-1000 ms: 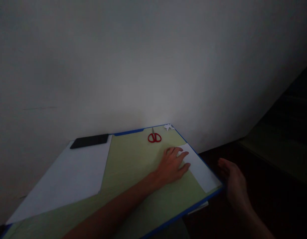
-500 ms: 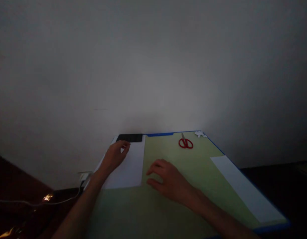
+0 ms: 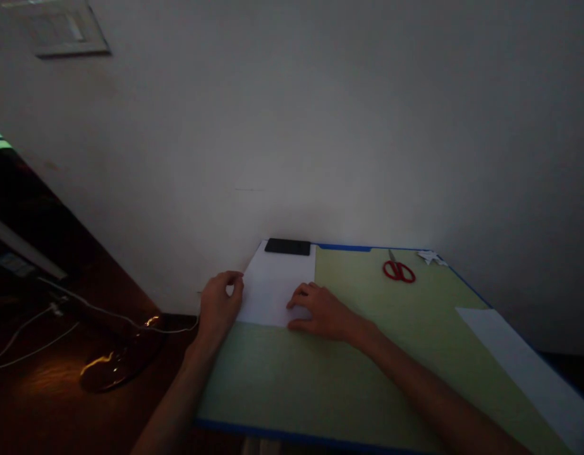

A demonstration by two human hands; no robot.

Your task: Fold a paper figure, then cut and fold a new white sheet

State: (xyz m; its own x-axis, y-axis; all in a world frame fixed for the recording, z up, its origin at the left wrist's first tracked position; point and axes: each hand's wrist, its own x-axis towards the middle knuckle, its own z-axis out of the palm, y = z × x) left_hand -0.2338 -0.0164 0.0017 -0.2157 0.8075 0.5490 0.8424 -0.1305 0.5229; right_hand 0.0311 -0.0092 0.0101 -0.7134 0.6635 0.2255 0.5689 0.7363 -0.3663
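Landmark: the black phone (image 3: 287, 246), lying flat at the far edge of the green board (image 3: 320, 373), hard against the wall.

Paper: a white sheet (image 3: 273, 287) lies directly on the near side of the phone, its far edge tucked under or touching it; I can't tell which.

Long axis: the sheet runs from the phone toward the person, so its short near edge faces the hands.

Left hand: the left hand (image 3: 219, 306) sits at the sheet's left edge, well nearer the person than the phone. Fingers curled, thumb and forefinger pinched close at the paper's border. Whether they actually grip the edge is too dim to tell.

Right hand: the right hand (image 3: 320, 309) rests palm down at the sheet's near right corner, fingers loosely spread, tips on the paper, holding nothing.

Which is nearer: both hands are at the sheet, one on either side, with the paper lying between them and reaching away toward the phone. The right lies further onto it.

Further off: red scissors (image 3: 399, 270) lie to the right of the phone, well apart from both hands. A long white strip (image 3: 524, 373) lies farther right again, along the board's right edge.
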